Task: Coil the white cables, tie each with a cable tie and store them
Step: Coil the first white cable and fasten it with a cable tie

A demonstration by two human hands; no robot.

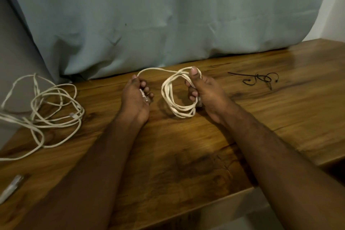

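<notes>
The right hand (202, 89) is gripping one coiled white cable (177, 97), thumb pressing on top and fingers curling through its loops; the coil is hanging from that hand with its lower edge near or on the desk (186, 155). One strand is arching from the coil across to the left hand (137, 95), whose fingers are curling round the cable's end, a clear plug (144, 96) lying in the palm. Well apart on the left, a tangle of loose white cable (46, 110) is sprawling over the desk's edge; how many cables are making it up cannot be told. One plug end (12, 186) is lying at the near left. Far right, a few black cable ties (259, 79) are lying together, their count unclear. One pale curtain (149, 15) is hanging behind.
</notes>
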